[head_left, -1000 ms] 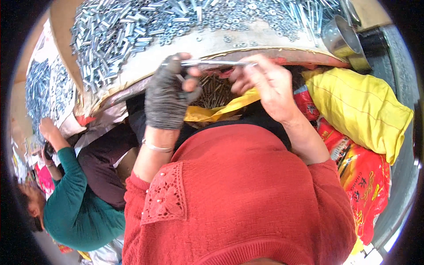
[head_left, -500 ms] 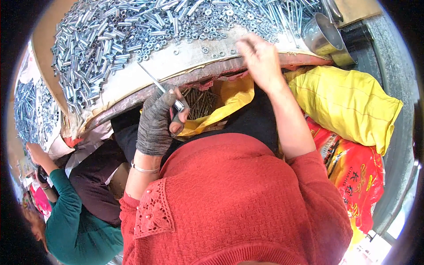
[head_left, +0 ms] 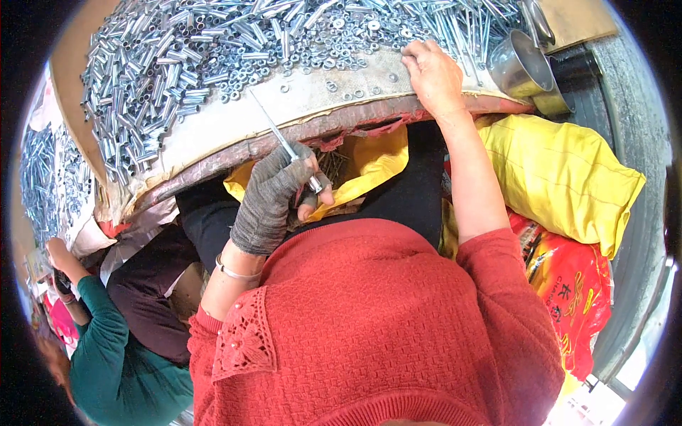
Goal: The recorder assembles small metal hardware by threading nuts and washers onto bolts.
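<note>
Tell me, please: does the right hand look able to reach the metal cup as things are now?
Probably yes: the right hand seems free of any tool, and the metal cup is close on its right. Only some long thin rods lie partly between them.

Red sweater (head_left: pixel 383 305), streaky grey glove (head_left: pixel 263 206) and silver rod (head_left: pixel 275 128) above it, teal top (head_left: pixel 131 383) left of it, yellow sack (head_left: pixel 561 177) right, its lines maybe brownish tbh.

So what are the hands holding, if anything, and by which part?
The left hand grips a metal rod by its thicker end, nearer the body; whether the right hand holds anything can't be told.
</note>
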Demonstrator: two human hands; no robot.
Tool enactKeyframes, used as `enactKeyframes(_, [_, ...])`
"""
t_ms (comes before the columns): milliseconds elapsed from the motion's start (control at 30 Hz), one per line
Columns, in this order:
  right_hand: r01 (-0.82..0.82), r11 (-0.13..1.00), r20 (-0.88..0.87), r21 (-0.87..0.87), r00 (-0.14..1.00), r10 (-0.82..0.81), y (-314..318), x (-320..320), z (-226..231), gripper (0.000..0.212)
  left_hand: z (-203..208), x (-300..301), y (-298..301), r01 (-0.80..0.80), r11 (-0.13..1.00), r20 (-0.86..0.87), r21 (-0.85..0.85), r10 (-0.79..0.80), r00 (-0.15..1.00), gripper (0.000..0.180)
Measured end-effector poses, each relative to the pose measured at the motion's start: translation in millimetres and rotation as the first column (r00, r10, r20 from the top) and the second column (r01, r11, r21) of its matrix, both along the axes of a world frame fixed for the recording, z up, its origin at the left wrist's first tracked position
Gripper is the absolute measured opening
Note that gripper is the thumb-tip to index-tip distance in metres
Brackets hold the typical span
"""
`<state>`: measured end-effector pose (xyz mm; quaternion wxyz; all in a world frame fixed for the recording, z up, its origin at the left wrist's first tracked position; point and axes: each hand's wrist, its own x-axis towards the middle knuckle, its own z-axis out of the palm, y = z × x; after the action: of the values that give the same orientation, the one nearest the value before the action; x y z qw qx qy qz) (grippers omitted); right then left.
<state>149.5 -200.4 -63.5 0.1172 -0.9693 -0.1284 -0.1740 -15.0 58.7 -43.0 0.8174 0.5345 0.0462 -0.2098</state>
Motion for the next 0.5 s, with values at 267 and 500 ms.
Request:
enactKeyframes(267, [0.049, 0.993, -0.010, 0.110, 0.999, -0.048, -6, 2, 8, 0.023, 14, 2, 0, 0.060, 0.990, -0.042, 0.130, -0.055, 0.998, 0.026])
enactKeyframes(500, [0.135, 0.947, -0.162, 0.291, 0.983, -0.091, -9, 3, 20, 0.022, 9, -2, 0, 0.051, 0.975, -0.011, 0.215, -0.050, 0.999, 0.020])
